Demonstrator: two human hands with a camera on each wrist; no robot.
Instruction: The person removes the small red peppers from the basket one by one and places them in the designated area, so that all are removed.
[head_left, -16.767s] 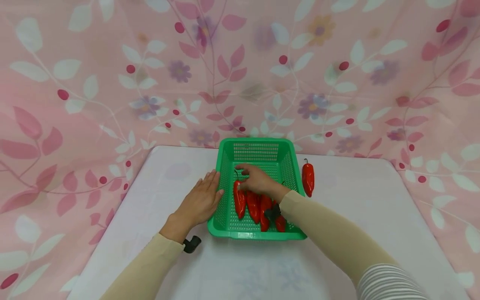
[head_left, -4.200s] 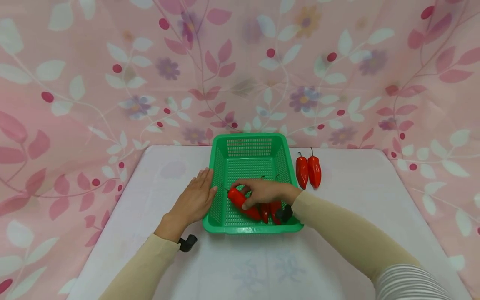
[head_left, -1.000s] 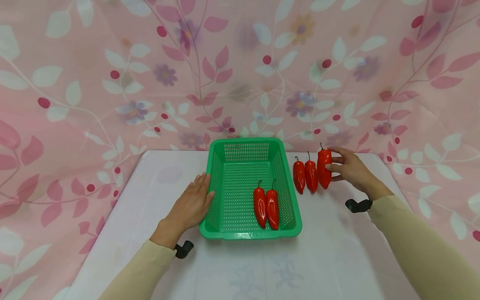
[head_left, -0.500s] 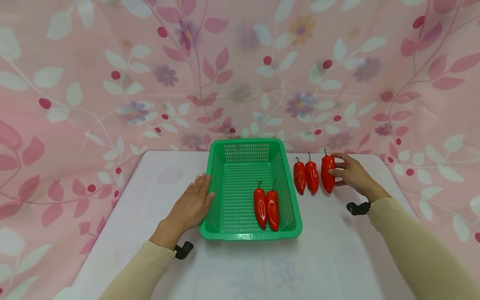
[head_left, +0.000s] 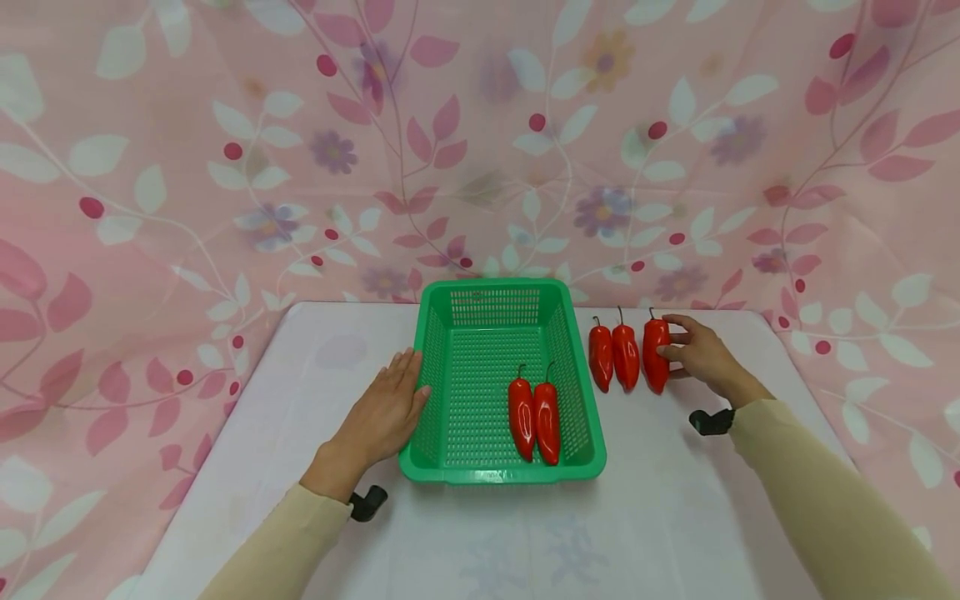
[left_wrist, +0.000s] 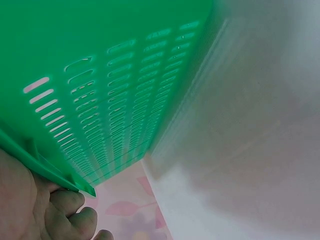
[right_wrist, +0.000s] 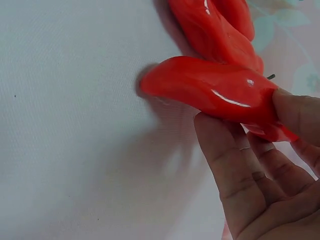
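Since four seconds ago, one red pepper (head_left: 656, 357) has gone from the green basket (head_left: 502, 476) to the bench (head_left: 660, 508), right of centre. Left of centre, the left grip (head_left: 384, 406) lies straight-fingered, grasping nothing, at the basket's left rim. Two peppers (head_left: 521, 421) lie inside, lower right; two more (head_left: 602, 357) lie just outside. Beyond them, the right grip (head_left: 702, 357) pinches the moved pepper, its tip touching the bench. This step seems to be setting it down alongside; the next move calls for letting go cleanly.

A pink floral fabric backdrop (head_left: 480, 183), patterned with pale leaves and red berries, rises behind a white-covered tabletop (head_left: 652, 492). Diffuse light casts soft shadows.
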